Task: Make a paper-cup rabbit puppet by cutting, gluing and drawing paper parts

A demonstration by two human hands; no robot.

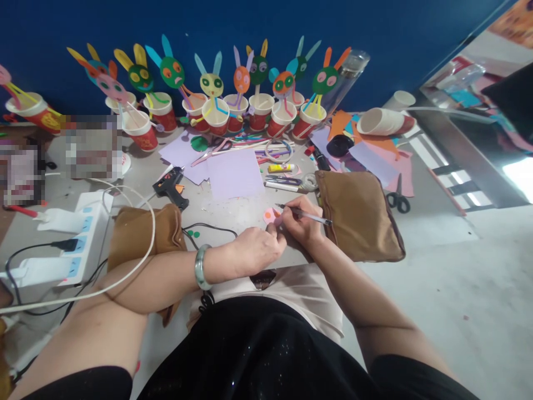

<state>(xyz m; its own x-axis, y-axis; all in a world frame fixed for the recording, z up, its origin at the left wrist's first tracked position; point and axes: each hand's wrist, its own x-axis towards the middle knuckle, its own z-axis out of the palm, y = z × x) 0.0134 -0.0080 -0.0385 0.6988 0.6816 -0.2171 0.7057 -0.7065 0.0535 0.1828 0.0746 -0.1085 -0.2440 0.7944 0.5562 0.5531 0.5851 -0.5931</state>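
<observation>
My right hand [303, 225] grips a pen [311, 215] with a clear barrel, its dark tip pointing left. Below that tip lies a small pink paper circle [271, 213] with orange spots on it. With curled fingers, my left hand [261, 248] holds the circle's lower edge at the table; the fingertips hide part of it. A bangle [202, 268] sits on my left wrist. Left of the circle rests a black hot glue gun [170, 188], and a few green paper dots [194, 234] lie nearer my left arm.
Paper cups [216, 118] holding rabbit-faced paper figures line the blue wall. Lilac paper [234, 172], a glue stick [281, 168] and scissors [398, 197] lie about. Brown cloth pads [362, 216] flank my arms. A power strip [89, 236] with trailing cables stands at left.
</observation>
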